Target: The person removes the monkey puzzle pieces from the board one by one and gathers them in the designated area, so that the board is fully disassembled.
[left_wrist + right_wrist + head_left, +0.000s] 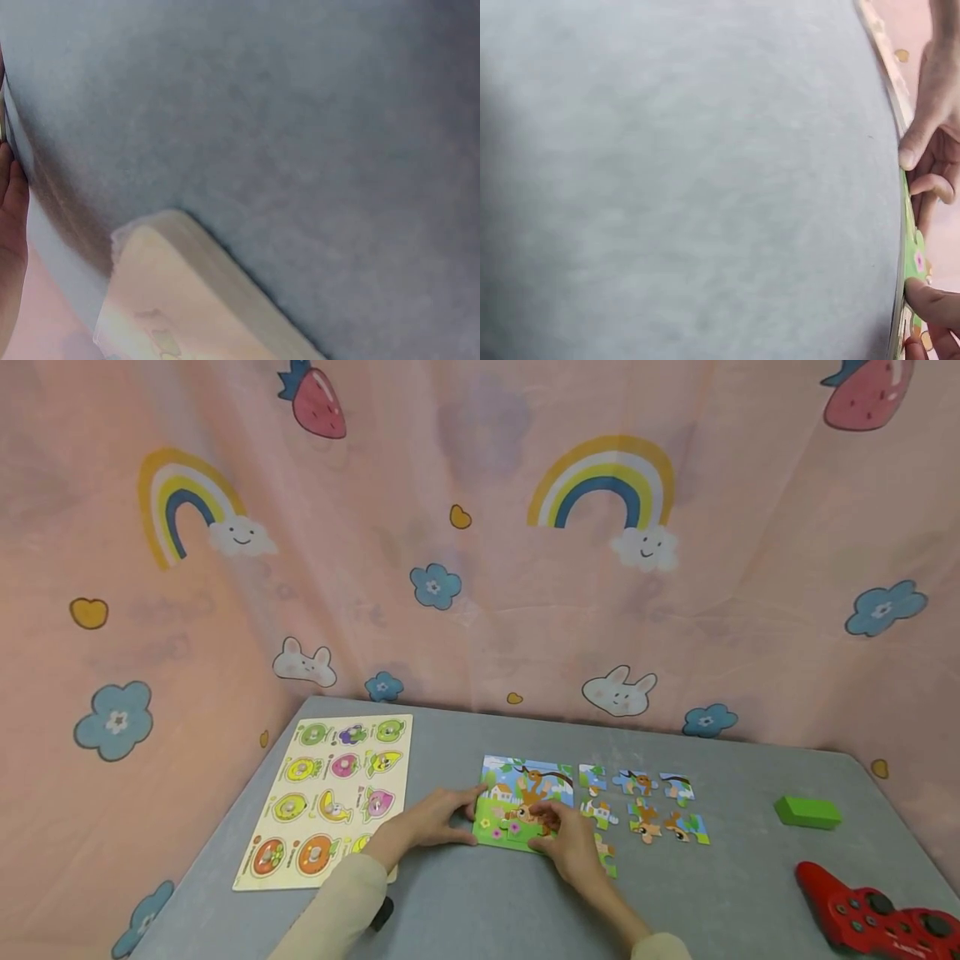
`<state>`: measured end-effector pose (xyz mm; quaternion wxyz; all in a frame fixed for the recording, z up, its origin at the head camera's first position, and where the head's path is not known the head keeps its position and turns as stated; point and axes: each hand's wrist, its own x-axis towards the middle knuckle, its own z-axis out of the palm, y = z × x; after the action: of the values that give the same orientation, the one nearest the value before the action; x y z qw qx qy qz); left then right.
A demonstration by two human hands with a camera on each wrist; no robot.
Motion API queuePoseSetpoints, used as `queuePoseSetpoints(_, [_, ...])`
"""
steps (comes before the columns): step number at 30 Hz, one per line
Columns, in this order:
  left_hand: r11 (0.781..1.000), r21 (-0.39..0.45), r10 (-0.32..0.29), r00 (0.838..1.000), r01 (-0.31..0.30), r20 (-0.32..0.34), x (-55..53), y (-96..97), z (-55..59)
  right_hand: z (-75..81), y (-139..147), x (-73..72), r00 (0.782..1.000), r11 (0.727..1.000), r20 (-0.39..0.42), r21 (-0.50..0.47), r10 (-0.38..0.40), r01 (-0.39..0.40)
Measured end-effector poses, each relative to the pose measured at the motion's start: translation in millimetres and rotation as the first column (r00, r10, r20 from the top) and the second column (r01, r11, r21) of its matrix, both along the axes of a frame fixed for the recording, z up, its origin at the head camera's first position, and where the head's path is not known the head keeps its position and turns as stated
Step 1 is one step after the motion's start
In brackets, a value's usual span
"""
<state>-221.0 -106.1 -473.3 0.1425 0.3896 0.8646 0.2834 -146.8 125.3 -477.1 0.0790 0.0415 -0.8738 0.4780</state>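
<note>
A jigsaw puzzle board [501,793] with a monkey picture lies on the table in the head view. My left hand [437,817] holds its left side, with the thumb at the near corner and the index finger farther up the edge. Over the board's near right part, my right hand [573,845] pinches a green puzzle piece with a pink flower [919,260], which looks slightly tilted in the right wrist view. Loose puzzle pieces [643,820] lie right of the board. The right fingers partly cover the picture.
Left of the puzzle stands a wooden fruit peg board [352,793], partly under the left forearm. A small black object [382,914] lies by that sleeve. A green block [808,812] and a red game controller [877,910] sit at the right. Printed curtain [495,610] hangs behind the table.
</note>
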Motion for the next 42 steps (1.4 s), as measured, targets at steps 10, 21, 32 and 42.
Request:
queuePoseSetpoints(10, [1.000,0.003,-0.005,1.000,0.005,0.001,0.1,-0.4,-0.5,-3.5,7.4,-2.8,0.999,0.990,0.016,-0.136,0.036,-0.034])
queuePoseSetpoints(21, [1.000,0.007,-0.014,1.000,0.014,-0.004,-0.7,0.7,0.0,-8.8,40.8,-12.7,0.948,0.898,0.097,-0.362,0.302,-0.249])
queuePoseSetpoints(32, [1.000,0.013,-0.006,1.000,0.006,0.009,-0.2,-1.3,-0.3,-8.9,58.0,-15.8,0.909,0.834,0.209,-0.509,0.361,-0.214])
queuePoseSetpoints(42, [1.000,0.007,-0.004,1.000,0.004,0.011,0.9,-0.6,0.6,-9.6,74.1,-14.2,0.896,0.819,0.222,-0.531,0.383,-0.218])
